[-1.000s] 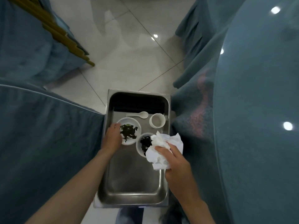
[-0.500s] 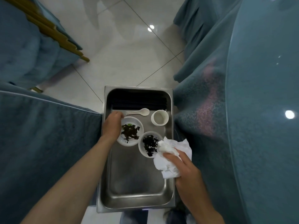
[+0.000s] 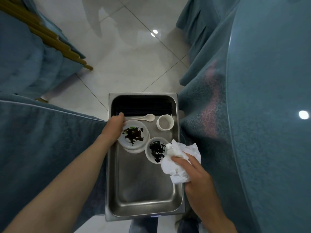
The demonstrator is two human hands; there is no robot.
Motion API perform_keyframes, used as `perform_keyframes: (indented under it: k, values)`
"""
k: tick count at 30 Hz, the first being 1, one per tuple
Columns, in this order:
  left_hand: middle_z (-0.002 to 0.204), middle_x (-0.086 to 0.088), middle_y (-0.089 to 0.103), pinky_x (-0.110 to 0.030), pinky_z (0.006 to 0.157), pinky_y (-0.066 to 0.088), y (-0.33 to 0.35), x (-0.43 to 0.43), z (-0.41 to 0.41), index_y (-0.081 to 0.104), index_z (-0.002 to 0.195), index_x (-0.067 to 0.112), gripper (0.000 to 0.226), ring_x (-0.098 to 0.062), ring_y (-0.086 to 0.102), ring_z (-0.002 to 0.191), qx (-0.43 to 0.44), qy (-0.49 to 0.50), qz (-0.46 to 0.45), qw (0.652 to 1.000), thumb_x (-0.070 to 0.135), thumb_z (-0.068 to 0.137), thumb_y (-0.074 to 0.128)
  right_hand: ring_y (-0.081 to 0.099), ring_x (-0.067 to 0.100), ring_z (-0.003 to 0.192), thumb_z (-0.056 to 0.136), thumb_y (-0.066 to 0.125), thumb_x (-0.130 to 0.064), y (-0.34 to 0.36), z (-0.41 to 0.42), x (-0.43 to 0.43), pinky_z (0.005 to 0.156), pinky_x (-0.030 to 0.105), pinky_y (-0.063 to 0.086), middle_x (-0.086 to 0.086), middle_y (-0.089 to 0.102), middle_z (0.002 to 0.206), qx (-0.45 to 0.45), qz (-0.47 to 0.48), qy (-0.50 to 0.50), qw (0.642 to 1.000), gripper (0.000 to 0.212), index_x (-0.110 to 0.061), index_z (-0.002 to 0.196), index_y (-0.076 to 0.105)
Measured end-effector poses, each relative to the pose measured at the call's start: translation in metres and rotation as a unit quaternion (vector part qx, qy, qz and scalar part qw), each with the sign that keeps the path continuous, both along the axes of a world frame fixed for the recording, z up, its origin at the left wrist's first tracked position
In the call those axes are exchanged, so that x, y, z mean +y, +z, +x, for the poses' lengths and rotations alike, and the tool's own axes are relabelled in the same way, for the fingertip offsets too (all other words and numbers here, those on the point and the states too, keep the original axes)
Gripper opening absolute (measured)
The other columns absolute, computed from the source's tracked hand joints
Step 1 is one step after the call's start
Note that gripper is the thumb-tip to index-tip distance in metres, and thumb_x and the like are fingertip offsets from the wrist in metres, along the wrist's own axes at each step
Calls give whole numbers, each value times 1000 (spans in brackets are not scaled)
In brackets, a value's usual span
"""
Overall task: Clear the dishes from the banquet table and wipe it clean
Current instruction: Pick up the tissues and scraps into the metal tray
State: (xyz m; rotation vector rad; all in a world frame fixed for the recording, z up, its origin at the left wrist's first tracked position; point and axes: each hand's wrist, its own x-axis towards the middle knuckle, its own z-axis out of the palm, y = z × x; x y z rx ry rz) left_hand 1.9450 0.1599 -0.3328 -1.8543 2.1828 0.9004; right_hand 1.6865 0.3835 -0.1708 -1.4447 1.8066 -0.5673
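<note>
A steel tub (image 3: 143, 195) stands on the floor between a chair and the banquet table (image 3: 269, 115). Inside it, my left hand (image 3: 114, 128) grips the left rim of a white plate (image 3: 134, 137) smeared with dark food scraps. Beside that plate sits a white bowl (image 3: 154, 150) with dark scraps. A white spoon (image 3: 146, 117) and a white cup (image 3: 165, 122) lie at the far end. My right hand (image 3: 196, 180) grips a crumpled white paper napkin (image 3: 178, 158) over the tub's right rim, partly covering the bowl.
A blue-covered chair (image 3: 42, 140) presses against the tub's left side. Another covered chair with gold legs (image 3: 50, 37) stands at the far left. The table's blue cloth (image 3: 207, 123) hangs down at the right. White tiled floor (image 3: 126, 56) lies beyond the tub.
My left hand has slid toward the plate's far-left rim and keeps its grip. My right hand with the napkin has drifted right, uncovering more of the bowl.
</note>
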Motion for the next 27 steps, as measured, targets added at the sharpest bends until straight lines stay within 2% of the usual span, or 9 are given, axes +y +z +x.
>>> perform_keyframes:
  k: [5,7,11,14,17,19,22,25,27]
  values:
    - [96,-10,64,-41,71,56,46,4,11,61,106,8,8,-25,62,84,26,42,-23,999,8,102,55,58,5,125,86,55,23,27,9,-1,98,14,50,-20,55,141,-12,-27,8,1000,73,-32,133,66]
    - [93,-7,67,-41,70,59,73,11,15,65,101,10,9,-22,65,82,62,107,-23,992,8,100,56,59,5,123,87,55,22,42,9,-1,97,9,48,-17,55,141,-11,-35,6,999,70,-30,133,66]
    - [89,-4,68,-27,60,51,146,38,16,67,102,12,12,-14,66,79,133,210,-31,968,3,97,59,61,4,121,91,51,12,93,7,8,96,8,47,-13,58,142,-8,-77,-12,997,60,-26,134,67]
    - [94,-2,69,-19,62,49,206,64,2,67,109,11,14,-12,68,85,178,207,-28,961,4,98,62,61,1,116,85,46,7,134,-7,22,93,5,45,-11,59,141,-2,-114,-45,992,62,-26,133,67]
    - [98,4,67,-13,64,46,261,95,-31,64,115,16,18,-1,63,84,219,188,-27,957,7,100,62,61,11,119,81,49,15,162,-34,48,97,5,42,-7,59,143,22,-119,-91,988,69,-26,133,67]
    - [99,5,70,-16,63,53,289,115,-60,65,116,17,19,-3,67,84,267,181,-13,946,7,99,64,60,14,121,82,51,18,175,-58,69,99,6,41,-7,58,143,42,-124,-130,983,69,-26,133,67]
    - [100,-4,73,-22,62,60,314,146,-113,66,116,12,21,-15,75,84,340,187,60,920,2,97,66,59,13,120,81,52,21,187,-101,105,97,3,39,-8,58,143,72,-130,-195,969,73,-27,133,67]
    - [101,-10,74,-26,64,62,326,181,-176,66,114,12,21,-22,77,84,366,173,111,907,0,97,67,57,10,119,78,54,27,189,-149,139,94,0,36,-10,58,140,77,-118,-257,956,80,-29,133,67]
    - [99,-8,74,-26,64,62,329,204,-218,65,112,14,19,-19,77,81,367,153,138,907,1,97,66,59,13,116,75,51,29,186,-182,160,91,0,37,-9,60,137,84,-114,-292,946,82,-27,132,67]
